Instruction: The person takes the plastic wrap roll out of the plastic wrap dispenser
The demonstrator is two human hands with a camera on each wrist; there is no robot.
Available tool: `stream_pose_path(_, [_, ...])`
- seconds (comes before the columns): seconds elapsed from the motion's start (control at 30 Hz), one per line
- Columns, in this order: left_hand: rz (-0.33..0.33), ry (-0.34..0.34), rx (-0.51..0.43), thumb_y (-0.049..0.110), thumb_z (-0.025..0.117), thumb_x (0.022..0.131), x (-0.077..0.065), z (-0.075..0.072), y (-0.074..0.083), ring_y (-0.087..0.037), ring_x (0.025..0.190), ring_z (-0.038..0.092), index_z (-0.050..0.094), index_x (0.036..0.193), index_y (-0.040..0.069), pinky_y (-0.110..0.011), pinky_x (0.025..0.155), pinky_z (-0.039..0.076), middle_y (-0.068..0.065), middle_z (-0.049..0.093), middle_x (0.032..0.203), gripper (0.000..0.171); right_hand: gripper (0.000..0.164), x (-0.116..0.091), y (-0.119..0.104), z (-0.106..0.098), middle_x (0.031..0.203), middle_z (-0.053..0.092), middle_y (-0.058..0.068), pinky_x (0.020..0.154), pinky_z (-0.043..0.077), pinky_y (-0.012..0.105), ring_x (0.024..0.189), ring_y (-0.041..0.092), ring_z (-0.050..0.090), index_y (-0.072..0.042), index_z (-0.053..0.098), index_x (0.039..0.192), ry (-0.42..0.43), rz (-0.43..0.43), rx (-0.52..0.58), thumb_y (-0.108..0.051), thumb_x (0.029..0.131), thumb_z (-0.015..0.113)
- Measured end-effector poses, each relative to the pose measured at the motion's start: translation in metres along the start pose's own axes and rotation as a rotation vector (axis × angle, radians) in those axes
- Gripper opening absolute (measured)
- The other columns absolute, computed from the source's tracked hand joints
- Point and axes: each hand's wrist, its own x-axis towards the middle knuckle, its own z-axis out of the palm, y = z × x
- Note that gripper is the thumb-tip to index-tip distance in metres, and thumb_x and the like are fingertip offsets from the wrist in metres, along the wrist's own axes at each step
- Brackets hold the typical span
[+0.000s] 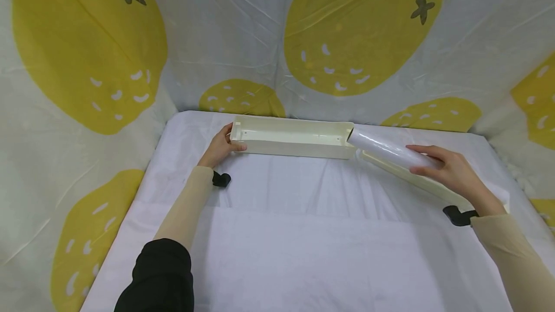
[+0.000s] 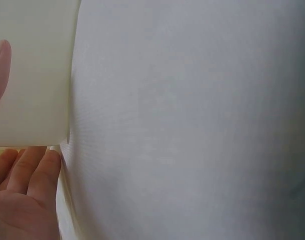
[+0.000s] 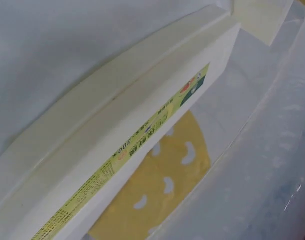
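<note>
A long, open-topped cream plastic box (image 1: 290,149) lies near the far edge of the table. At its left end my left hand (image 1: 218,149) grips it, thumb on the front wall and fingers at the end wall; the left wrist view shows that hand (image 2: 26,200) beside the box wall (image 2: 35,95). In my right hand (image 1: 455,172) is a roll of cling film (image 1: 381,147), its hollow left end at the box's right end. The long cream lid (image 1: 412,177) lies below the roll, partly hidden by it. The right wrist view shows the lid (image 3: 112,112) with a printed label (image 3: 137,142).
A white cloth (image 1: 303,254) covers the table. Behind and beside it hangs a white curtain (image 1: 225,28) with large yellow fruit prints. Black straps (image 1: 221,179) sit at both wrists.
</note>
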Motion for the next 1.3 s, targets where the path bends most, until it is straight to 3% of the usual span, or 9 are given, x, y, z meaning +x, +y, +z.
stream_pose_path(0.17, [-0.009, -0.003, 0.009, 0.001, 0.076, 0.080, -0.001, 0.000, 0.003, -0.028, 0.126, 0.046, 0.018, 0.153, 0.008, -0.040, 0.103, 0.036, -0.012, 0.034, 0.149, 0.093, 0.056, -0.007, 0.003, -0.001, 0.120, 0.045, -0.032, 0.085, 0.023, 0.004, 0.115, -0.013, 0.037, -0.024, 0.062, 0.130, -0.016, 0.034, -0.011, -0.023, 0.078, 0.081])
stream_pose_path(0.5, [-0.046, -0.029, -0.033, -0.003, 0.074, 0.080, -0.015, 0.003, 0.024, -0.033, 0.128, 0.043, 0.017, 0.152, 0.004, -0.043, 0.105, 0.033, -0.017, 0.034, 0.149, 0.093, 0.055, -0.019, 0.009, 0.004, 0.115, 0.044, -0.041, 0.080, 0.024, 0.002, 0.103, -0.022, 0.034, -0.020, 0.064, 0.127, 0.001, 0.024, 0.007, -0.020, 0.076, 0.083])
stream_pose_path(0.77, [-0.033, -0.016, -0.024, -0.003, 0.075, 0.080, -0.009, 0.001, 0.016, -0.031, 0.126, 0.045, 0.019, 0.152, 0.006, -0.042, 0.103, 0.036, -0.014, 0.034, 0.149, 0.092, 0.056, -0.029, 0.017, 0.008, 0.116, 0.043, -0.039, 0.076, 0.026, 0.005, 0.100, -0.017, 0.035, -0.019, 0.062, 0.129, -0.020, 0.037, 0.006, -0.024, 0.077, 0.082])
stream_pose_path(0.87, [-0.018, -0.006, -0.004, -0.001, 0.076, 0.080, -0.004, 0.001, 0.007, -0.029, 0.125, 0.047, 0.019, 0.152, 0.007, -0.040, 0.102, 0.038, -0.012, 0.035, 0.148, 0.092, 0.055, -0.031, 0.018, 0.011, 0.120, 0.049, -0.031, 0.078, 0.025, 0.004, 0.103, -0.017, 0.036, -0.018, 0.063, 0.128, -0.020, 0.044, 0.012, -0.024, 0.076, 0.083])
stream_pose_path(0.93, [-0.006, -0.001, 0.009, 0.000, 0.076, 0.080, -0.002, 0.000, 0.003, -0.028, 0.124, 0.047, 0.019, 0.152, 0.008, -0.040, 0.101, 0.038, -0.012, 0.035, 0.148, 0.092, 0.055, -0.033, 0.018, 0.012, 0.126, 0.054, -0.017, 0.079, 0.024, 0.004, 0.108, -0.015, 0.036, -0.019, 0.063, 0.128, -0.028, 0.063, 0.005, -0.025, 0.077, 0.082])
stream_pose_path(1.1, [-0.001, 0.002, 0.016, 0.001, 0.076, 0.081, 0.000, 0.000, 0.000, -0.028, 0.124, 0.047, 0.019, 0.153, 0.009, -0.040, 0.101, 0.038, -0.012, 0.036, 0.148, 0.092, 0.056, -0.039, 0.019, 0.016, 0.132, 0.053, 0.019, 0.080, 0.024, 0.009, 0.120, 0.015, 0.041, -0.020, 0.060, 0.132, -0.057, 0.097, -0.014, -0.028, 0.079, 0.080])
stream_pose_path(1.2, [-0.017, -0.008, 0.001, 0.000, 0.075, 0.081, -0.005, 0.000, 0.008, -0.030, 0.124, 0.046, 0.019, 0.153, 0.008, -0.041, 0.102, 0.037, -0.014, 0.036, 0.148, 0.092, 0.056, -0.041, 0.022, 0.019, 0.133, 0.053, 0.015, 0.081, 0.023, 0.009, 0.120, 0.017, 0.041, -0.020, 0.060, 0.131, -0.063, 0.090, -0.009, -0.028, 0.079, 0.080])
stream_pose_path(1.3, [-0.023, -0.014, -0.005, 0.001, 0.075, 0.081, -0.005, -0.001, 0.009, -0.031, 0.125, 0.046, 0.018, 0.153, 0.008, -0.042, 0.103, 0.036, -0.015, 0.037, 0.147, 0.092, 0.056, -0.043, 0.025, 0.022, 0.129, 0.053, -0.008, 0.081, 0.024, 0.010, 0.117, 0.008, 0.041, -0.022, 0.061, 0.130, -0.058, 0.084, -0.010, -0.028, 0.078, 0.081])
